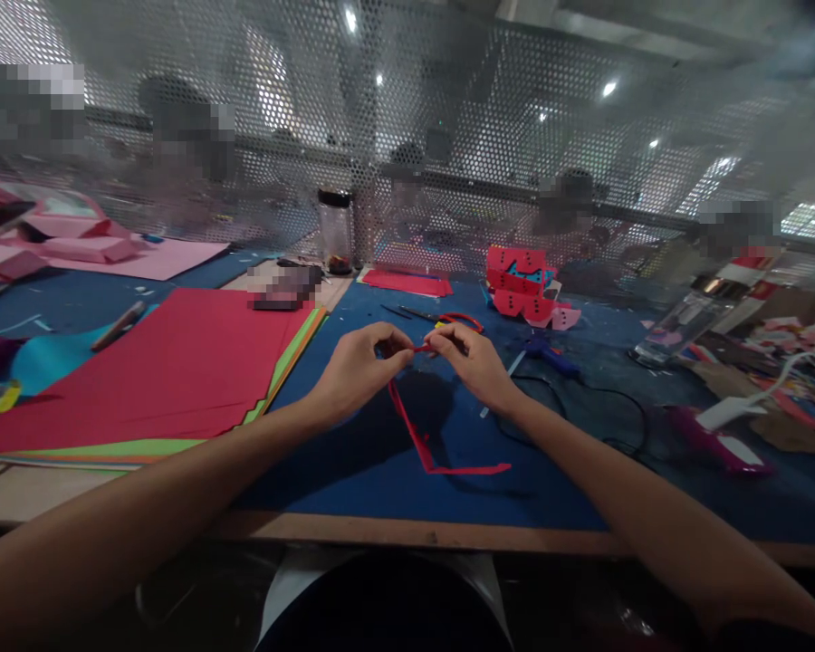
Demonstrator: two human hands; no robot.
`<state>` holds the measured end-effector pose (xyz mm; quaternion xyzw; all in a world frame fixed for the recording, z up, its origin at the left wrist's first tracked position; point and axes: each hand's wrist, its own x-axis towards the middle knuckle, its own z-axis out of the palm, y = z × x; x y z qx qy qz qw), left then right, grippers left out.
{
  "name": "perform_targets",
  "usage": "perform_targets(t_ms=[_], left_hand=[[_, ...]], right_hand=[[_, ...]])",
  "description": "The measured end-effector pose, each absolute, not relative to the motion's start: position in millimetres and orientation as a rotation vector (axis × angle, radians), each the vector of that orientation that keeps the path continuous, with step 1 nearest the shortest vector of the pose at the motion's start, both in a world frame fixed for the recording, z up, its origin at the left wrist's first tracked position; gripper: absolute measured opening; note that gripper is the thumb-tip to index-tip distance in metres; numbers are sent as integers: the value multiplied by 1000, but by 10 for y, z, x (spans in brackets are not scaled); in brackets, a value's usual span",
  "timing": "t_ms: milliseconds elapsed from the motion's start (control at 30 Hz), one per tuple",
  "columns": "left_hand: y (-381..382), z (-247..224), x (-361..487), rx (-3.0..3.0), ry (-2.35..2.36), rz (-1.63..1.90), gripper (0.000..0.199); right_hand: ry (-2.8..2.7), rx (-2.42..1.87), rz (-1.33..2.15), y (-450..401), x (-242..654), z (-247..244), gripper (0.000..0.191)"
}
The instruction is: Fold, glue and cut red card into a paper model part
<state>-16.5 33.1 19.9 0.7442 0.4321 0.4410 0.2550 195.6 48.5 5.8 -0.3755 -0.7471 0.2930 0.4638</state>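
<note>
Between both hands, above the blue mat (353, 489), is a narrow red paper strip (411, 426). My left hand (363, 362) pinches it between thumb and fingers. My right hand (472, 358) pinches the same strip close by, the fingertips nearly meeting. From the left hand the strip's folded length hangs down, then bends sharply to the right near the mat. Just behind the right hand lie scissors (465, 319) with red-orange handles. A blue glue gun (553, 356) rests to the right of that hand, its dark cord looping over the mat.
Stacked red, green and orange sheets (196, 362) lie at left, with a phone (285, 288) on their far edge. A folded red paper model (522, 285) stands at back right. Jars (336, 231), a clear bottle (679, 317) and a purple glue gun (720, 444) sit around. Perforated metal screen (448, 118) behind.
</note>
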Motion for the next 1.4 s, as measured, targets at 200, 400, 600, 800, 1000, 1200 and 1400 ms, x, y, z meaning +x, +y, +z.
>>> perform_targets(t_ms=[200, 400, 600, 800, 1000, 1200, 1400], left_hand=[[392, 246, -253, 2001, 1220, 1255, 12], [556, 226, -468, 1965, 1291, 1318, 18], [724, 92, -564, 1909, 1351, 1354, 20], [700, 99, -540, 1900, 1347, 1366, 20], [643, 112, -511, 1895, 1315, 1331, 23], [619, 116, -500, 1877, 1274, 1342, 26], [613, 118, -500, 1816, 1278, 1328, 24]], right_hand=[[-1779, -958, 641, 485, 2136, 206, 24], [-1920, -1048, 839, 280, 2312, 281, 19], [-2014, -1014, 1210, 154, 2282, 213, 30], [-1877, -959, 1373, 41, 2174, 266, 32], [-1625, -923, 1397, 45, 2084, 183, 26], [-1380, -913, 1464, 157, 2125, 95, 34], [-1339, -881, 1458, 275, 2196, 28, 35]])
